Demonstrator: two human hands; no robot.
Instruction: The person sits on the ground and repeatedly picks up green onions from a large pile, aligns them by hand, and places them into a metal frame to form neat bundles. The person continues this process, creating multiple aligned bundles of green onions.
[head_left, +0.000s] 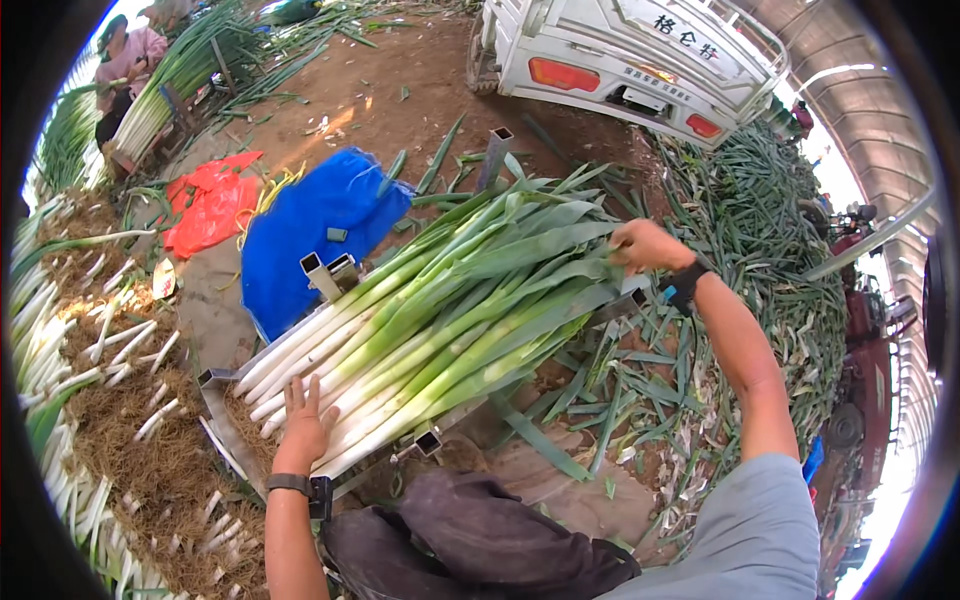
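A thick bundle of green onions (420, 315) lies slantwise in a metal frame (225, 420), white stalks at the lower left and green leaves at the upper right. My left hand (306, 424) rests on the white stalk ends with its fingers spread, gripping nothing. At the leaf end, my right hand (646, 247) has its fingers curled at the leaf tips; whether it holds a leaf is unclear. Square metal posts (321, 276) rise at the frame's sides. Each wrist wears a dark band.
Beyond the frame lie a blue mesh cloth (300, 217) and a red plastic bag (206, 202). Cut roots (135, 427) and stalks cover the left. Leaf scraps (757, 247) pile up at right. A white cargo vehicle (637, 60) stands behind; a person (127, 64) is at upper left.
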